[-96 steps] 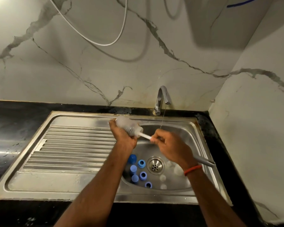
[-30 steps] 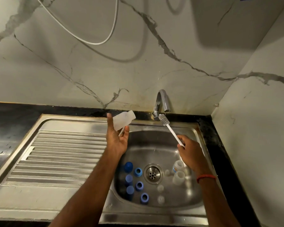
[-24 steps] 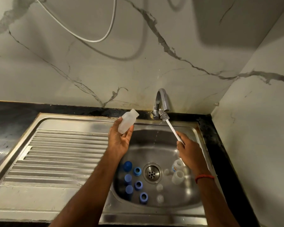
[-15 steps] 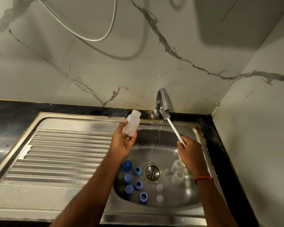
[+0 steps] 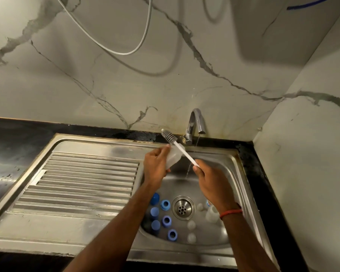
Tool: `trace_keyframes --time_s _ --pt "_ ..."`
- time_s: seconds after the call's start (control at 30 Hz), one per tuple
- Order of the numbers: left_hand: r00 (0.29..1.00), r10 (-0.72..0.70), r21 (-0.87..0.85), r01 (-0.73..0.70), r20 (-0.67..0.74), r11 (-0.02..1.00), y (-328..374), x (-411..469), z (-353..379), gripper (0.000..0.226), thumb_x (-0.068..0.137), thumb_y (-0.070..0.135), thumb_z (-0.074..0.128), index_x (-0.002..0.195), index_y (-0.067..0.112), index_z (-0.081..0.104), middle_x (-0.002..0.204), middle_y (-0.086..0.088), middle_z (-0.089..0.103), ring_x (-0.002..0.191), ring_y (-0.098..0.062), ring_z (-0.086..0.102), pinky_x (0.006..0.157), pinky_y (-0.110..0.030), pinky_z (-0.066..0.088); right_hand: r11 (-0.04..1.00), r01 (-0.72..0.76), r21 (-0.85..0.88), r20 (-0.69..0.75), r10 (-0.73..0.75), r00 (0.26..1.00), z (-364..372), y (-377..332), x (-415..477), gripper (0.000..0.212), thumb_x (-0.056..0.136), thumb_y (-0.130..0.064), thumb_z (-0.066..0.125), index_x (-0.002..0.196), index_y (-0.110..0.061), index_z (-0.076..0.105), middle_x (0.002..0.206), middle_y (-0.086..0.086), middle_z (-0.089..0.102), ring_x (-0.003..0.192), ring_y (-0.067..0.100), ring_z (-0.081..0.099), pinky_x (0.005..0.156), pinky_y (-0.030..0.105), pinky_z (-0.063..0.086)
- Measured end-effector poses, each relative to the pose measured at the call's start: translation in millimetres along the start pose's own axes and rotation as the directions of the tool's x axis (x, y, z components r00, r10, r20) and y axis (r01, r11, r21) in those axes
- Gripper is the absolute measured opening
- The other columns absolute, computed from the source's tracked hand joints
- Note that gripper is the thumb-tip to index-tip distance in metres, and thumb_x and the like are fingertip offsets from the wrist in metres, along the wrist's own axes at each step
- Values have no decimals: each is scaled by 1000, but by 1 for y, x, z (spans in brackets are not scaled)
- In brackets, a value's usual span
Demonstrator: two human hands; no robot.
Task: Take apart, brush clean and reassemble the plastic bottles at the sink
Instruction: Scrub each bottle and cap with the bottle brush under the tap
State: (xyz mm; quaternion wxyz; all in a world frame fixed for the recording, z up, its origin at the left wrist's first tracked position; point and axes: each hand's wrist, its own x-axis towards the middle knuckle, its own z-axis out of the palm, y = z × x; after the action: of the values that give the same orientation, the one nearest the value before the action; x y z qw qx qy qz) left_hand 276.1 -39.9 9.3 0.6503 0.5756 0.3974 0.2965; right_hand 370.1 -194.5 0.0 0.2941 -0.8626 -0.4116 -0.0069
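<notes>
My left hand grips a small translucent plastic bottle over the left side of the sink basin. My right hand holds the white handle of a bottle brush. The handle crosses in front of the bottle, and the grey bristle head sticks up past it toward the wall. Several blue caps lie on the basin floor left of the drain. Small white inner plugs and another white bottle lie to the right, partly hidden by my right wrist.
A chrome tap at the back of the sink runs a thin stream of water. A ribbed steel draining board lies to the left. Black countertop surrounds the sink. Marble walls close in behind and on the right.
My right hand drew the brush away from the tap to the left, across the bottle. My left hand shifted the bottle right, toward the brush.
</notes>
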Motion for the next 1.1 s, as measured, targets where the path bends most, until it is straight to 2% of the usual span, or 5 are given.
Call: trace_keyframes --time_s 0.23,0.57,0.73,0.9,1.1 --pt "983 -134 -165 112 -127 980 3 -6 -16 36 93 47 66 108 15 71 95 -17 71 55 -21 62 41 -25 45 999 44 2 -11 -44 999 -7 6 -32 32 102 -39 47 124 -21 62 63 -10 53 56 2 52 51 19 40" --pt "983 -165 -289 134 -86 948 18 -27 -10 34 95 43 65 105 11 67 92 -18 68 51 -20 59 42 -26 44 998 64 15 -95 -63 994 -16 -19 -29 32 103 -33 49 127 -17 63 61 -12 49 51 1 47 49 11 29" --pt "961 -263 -400 209 -85 892 13 -32 -31 29 95 43 66 101 14 64 106 -23 66 55 -20 58 39 -22 43 995 63 76 -26 -61 998 -12 6 -62 24 103 -38 46 118 -27 62 59 -13 47 54 3 52 52 13 35" --pt "954 -293 -393 248 -58 886 18 -46 -20 25 96 41 65 98 17 59 103 -19 62 62 -21 61 42 -22 45 993 89 80 -66 -83 994 -9 -14 -44 31 103 -36 45 126 -24 61 64 -9 55 56 5 54 50 20 43" --pt "921 -390 -503 326 -23 800 21 -45 -40 31 96 41 66 103 12 58 108 -25 63 66 -25 61 39 -20 44 992 75 99 -29 -72 997 -7 5 -63 39 102 -41 45 133 -23 60 73 -14 57 64 1 54 60 12 38"
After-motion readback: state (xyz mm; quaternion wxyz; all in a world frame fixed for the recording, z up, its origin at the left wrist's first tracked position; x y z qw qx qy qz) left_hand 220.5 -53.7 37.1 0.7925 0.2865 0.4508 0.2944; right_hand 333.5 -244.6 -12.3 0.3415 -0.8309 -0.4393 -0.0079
